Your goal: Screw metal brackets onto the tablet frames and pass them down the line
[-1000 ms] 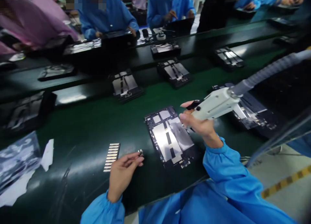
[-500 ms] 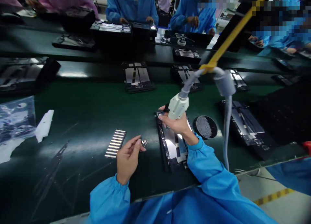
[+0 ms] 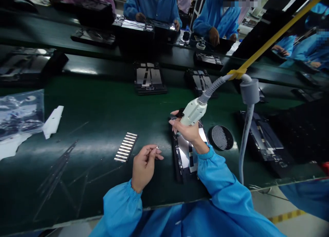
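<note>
My right hand (image 3: 189, 130) is wrapped round a pale electric screwdriver (image 3: 194, 110), held tilted over the upper part of an opened tablet-like device (image 3: 183, 149). The screwdriver's tip is hidden behind my fingers. Left of the device, my left hand (image 3: 144, 163) pinches a tiny shiny part (image 3: 157, 147) between thumb and fingers, just above the bench. Too little of that part shows to tell its kind. A dark card with pale strips (image 3: 126, 147) lies beyond my left hand. Right of the device sits a round black dish (image 3: 222, 138) with many small metal pieces, probably screws.
A grey cable (image 3: 246, 141) hangs from a yellow strap (image 3: 277, 36) at the right. Several opened devices (image 3: 149, 77) stand along the green bench (image 3: 102, 103). A clear plastic bag (image 3: 22, 113) lies at the left. Co-workers in blue (image 3: 151, 5) sit across.
My left hand has moved slightly right, nearer the device, and the small part in it now shows less. My right hand stays over the device with the screwdriver. The view has shifted a little.
</note>
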